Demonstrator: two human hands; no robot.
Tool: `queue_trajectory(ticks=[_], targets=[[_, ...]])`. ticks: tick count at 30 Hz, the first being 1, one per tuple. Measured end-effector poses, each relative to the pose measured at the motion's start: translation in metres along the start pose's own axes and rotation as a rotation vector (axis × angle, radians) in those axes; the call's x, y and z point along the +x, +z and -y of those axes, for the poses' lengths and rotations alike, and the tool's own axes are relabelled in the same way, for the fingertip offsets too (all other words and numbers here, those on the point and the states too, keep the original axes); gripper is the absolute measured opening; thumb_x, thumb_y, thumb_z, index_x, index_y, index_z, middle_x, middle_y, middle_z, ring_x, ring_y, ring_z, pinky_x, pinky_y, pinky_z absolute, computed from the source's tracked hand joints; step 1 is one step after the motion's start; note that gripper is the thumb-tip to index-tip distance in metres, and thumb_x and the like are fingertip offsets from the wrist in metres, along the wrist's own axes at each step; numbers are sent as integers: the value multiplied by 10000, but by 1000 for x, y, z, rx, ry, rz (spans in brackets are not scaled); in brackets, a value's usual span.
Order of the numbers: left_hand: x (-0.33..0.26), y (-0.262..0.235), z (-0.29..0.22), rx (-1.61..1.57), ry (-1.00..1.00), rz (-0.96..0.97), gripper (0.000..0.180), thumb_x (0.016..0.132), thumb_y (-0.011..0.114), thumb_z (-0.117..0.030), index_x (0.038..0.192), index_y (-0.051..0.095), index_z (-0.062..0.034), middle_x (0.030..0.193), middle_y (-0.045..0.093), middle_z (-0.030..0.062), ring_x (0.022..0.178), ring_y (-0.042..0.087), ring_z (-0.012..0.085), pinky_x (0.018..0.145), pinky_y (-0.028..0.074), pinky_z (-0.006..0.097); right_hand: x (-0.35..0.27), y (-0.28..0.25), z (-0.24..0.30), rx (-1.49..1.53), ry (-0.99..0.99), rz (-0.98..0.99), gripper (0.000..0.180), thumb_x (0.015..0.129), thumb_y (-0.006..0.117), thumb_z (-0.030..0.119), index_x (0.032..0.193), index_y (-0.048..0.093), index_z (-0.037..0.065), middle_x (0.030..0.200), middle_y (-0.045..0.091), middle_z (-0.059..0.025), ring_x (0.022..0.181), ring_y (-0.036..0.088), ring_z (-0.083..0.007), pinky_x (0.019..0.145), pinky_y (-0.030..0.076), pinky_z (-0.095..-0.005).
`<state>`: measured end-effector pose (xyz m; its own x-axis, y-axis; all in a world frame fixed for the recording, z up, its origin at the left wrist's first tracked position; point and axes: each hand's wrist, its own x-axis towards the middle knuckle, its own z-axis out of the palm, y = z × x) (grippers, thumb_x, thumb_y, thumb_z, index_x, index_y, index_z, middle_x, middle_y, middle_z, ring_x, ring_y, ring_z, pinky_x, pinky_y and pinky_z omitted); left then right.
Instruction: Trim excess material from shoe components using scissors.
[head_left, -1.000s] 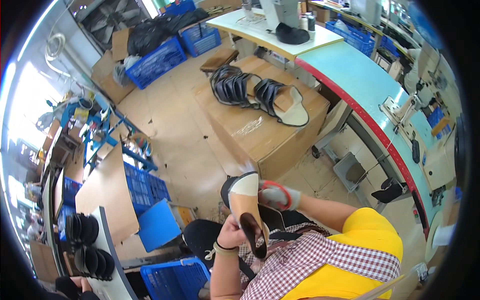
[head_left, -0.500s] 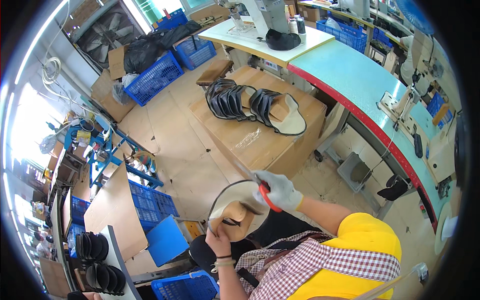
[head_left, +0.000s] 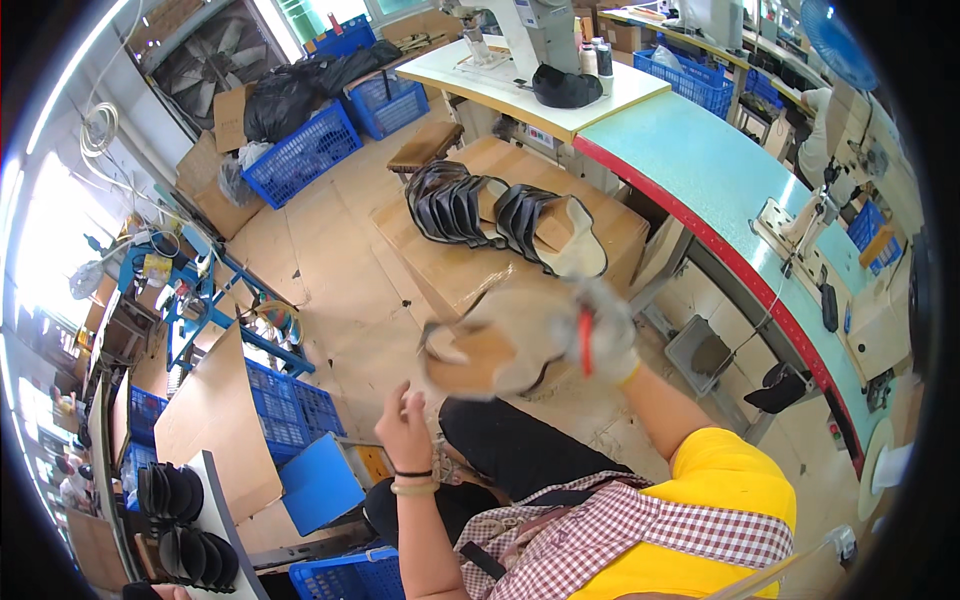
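My right hand (head_left: 606,338), in a pale work glove and smeared by motion, is closed round scissors (head_left: 586,342) whose red handle shows. It also carries a shoe upper (head_left: 485,350) by its right end. The upper is blurred, with cream lining, a tan inner part and dark edging. Just below and left of it, my bare left hand (head_left: 404,432) is raised with fingers loosely apart, holding nothing. Beyond, two nested rows of black shoe uppers (head_left: 452,208) with cream linings lie on a large cardboard box (head_left: 450,270).
To the right curves a light-blue worktable (head_left: 690,140) with red edging and a sewing machine (head_left: 800,225). A white table (head_left: 630,98) with another machine stands at the back. Blue crates (head_left: 305,155) are at the far left, cardboard (head_left: 215,425) and black pieces (head_left: 195,555) nearer.
My left hand has let go of the shoe upper and drawn back left. My right hand has moved slightly right and up, swinging the upper away toward the box.
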<state>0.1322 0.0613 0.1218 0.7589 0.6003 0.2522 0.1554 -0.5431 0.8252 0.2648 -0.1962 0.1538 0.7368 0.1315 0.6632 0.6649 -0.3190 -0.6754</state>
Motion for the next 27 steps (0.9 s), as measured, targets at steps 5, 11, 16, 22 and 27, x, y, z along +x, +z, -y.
queue_trajectory(ticks=[5,11,16,22,27], targets=[[-25,-42,50,238,-60,-428,178,872,627,-158,850,648,17,764,647,106,640,567,198,616,454,317,28,1,-124,138,584,-457,499,740,670,85,1213,525,17,818,574,-65,721,562,-160,668,483,-300],[-100,-63,146,302,-94,-341,98,839,608,-62,847,641,30,768,622,153,757,592,316,706,473,376,-9,10,-254,-112,798,-461,485,768,683,118,1209,509,15,1010,601,-98,805,598,-188,747,495,-319],[-132,-90,148,368,-143,-573,147,911,576,-101,903,623,38,821,623,144,741,591,265,700,475,348,13,53,-242,-323,600,-534,473,776,685,187,1194,517,45,984,620,-159,894,613,-302,821,476,-396],[-141,-93,129,398,-144,-478,107,875,584,-47,887,647,39,856,636,163,811,609,301,760,482,375,57,81,-298,-140,591,-496,174,873,547,228,953,491,84,740,589,-125,674,600,-277,631,469,-422],[-204,-135,163,548,-178,-641,131,859,588,-79,944,669,-20,891,643,154,845,611,335,761,485,388,74,59,-289,158,655,204,212,850,576,200,673,460,211,591,446,34,509,441,-119,438,350,-293]])
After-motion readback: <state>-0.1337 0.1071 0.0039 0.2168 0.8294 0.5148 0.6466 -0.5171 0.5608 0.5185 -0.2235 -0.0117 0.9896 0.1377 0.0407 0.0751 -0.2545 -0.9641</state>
